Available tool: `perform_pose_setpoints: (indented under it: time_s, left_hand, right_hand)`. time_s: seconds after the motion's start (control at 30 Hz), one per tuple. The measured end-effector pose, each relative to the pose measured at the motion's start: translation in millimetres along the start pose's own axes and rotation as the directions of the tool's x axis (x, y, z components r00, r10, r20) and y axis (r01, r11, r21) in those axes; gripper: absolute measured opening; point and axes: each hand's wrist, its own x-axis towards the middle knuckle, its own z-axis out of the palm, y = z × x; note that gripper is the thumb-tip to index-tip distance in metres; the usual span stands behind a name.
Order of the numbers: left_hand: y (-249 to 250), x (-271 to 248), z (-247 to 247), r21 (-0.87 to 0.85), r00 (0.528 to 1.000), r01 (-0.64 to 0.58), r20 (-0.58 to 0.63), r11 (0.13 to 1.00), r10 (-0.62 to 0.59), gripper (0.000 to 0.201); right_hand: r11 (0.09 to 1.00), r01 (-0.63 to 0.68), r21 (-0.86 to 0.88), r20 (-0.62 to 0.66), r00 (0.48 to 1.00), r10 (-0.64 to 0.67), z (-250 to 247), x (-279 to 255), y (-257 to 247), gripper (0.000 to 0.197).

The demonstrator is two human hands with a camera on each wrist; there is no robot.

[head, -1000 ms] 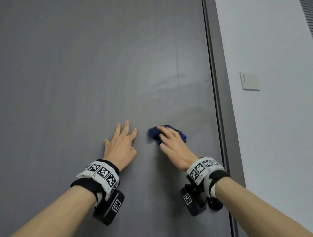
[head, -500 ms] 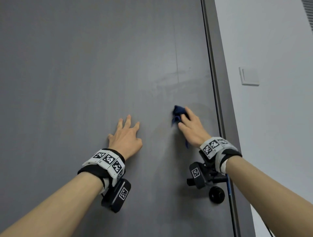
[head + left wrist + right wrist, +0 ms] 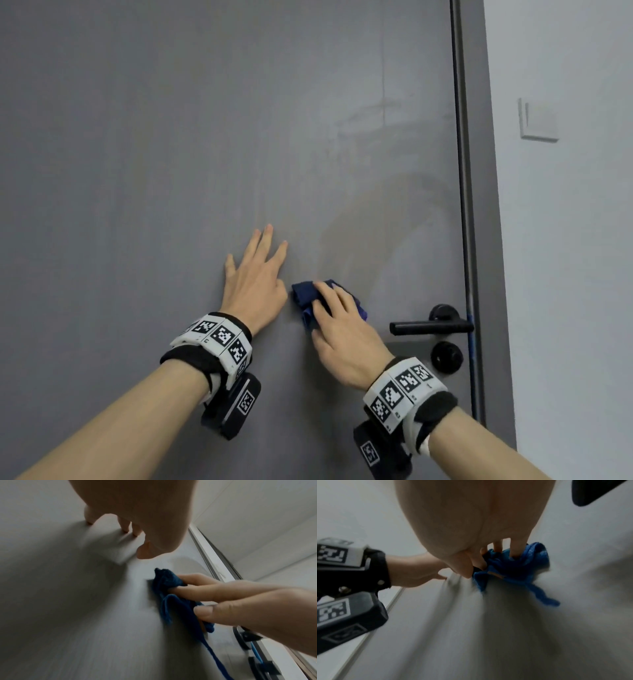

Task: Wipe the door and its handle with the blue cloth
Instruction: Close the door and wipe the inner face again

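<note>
The grey door (image 3: 171, 154) fills most of the head view. Its black lever handle (image 3: 430, 327) sits at the right edge, with a round black lock (image 3: 446, 356) below it. My right hand (image 3: 337, 322) grips the bunched blue cloth (image 3: 305, 296) and presses it against the door, just left of the handle. In the left wrist view the cloth (image 3: 169, 588) is pinched between thumb and fingers, and in the right wrist view the cloth (image 3: 508, 566) bulges under the fingertips. My left hand (image 3: 255, 277) lies flat on the door with straight fingers, beside the cloth.
A dark door frame (image 3: 474, 205) runs down the right side. Beyond it is a white wall with a white light switch (image 3: 537, 120). Faint damp wipe streaks (image 3: 394, 212) curve across the door above the handle.
My right hand swept the cloth from the door's middle up to the right, then down and back left beside my left hand. The view dropped, so the handle now shows.
</note>
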Motion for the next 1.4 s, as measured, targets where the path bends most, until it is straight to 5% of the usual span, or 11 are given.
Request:
perform_pose_setpoints:
  time_s: [0.1, 0.3, 0.43, 0.57, 0.73, 1.0, 1.4]
  left_hand:
    - [5, 0, 0, -0.005, 1.000, 0.001, -0.013, 1.000, -0.001, 0.072]
    - [34, 21, -11, -0.030, 0.999, 0.014, 0.047, 0.999, -0.012, 0.068]
    - [44, 27, -13, -0.003, 0.984, 0.025, 0.177, 1.000, -0.024, 0.071]
    - [43, 28, -21, -0.023, 0.979, 0.028, 0.205, 0.999, -0.023, 0.067]
    - [53, 4, -9, -0.154, 0.998, -0.060, -0.001, 0.986, 0.061, 0.053]
    - [84, -41, 45, -0.329, 0.982, -0.157, 0.044, 0.931, 0.181, 0.050]
    - [85, -131, 119, -0.414, 0.992, -0.126, -0.026, 0.901, 0.127, 0.041]
  right_hand:
    - [0.999, -0.006, -0.033, 0.000, 1.000, 0.006, -16, 9, 19, 0.045]
    - [0.936, -0.285, 0.208, -0.083, 0.948, 0.307, -86, 32, 102, 0.015]
    - [0.849, -0.425, 0.314, -0.139, 0.864, 0.484, -109, 14, 146, 0.039]
    - [0.775, -0.213, 0.595, -0.401, 0.757, 0.516, -122, -17, 119, 0.023]
    - [0.758, -0.068, 0.649, -0.544, 0.654, 0.525, -99, -84, 74, 0.011]
    - [0.759, -0.212, 0.616, -0.361, 0.780, 0.511, -16, -163, 79, 0.023]
    - [0.626, -0.385, 0.679, -0.179, 0.739, 0.649, 61, -261, 117, 0.019]
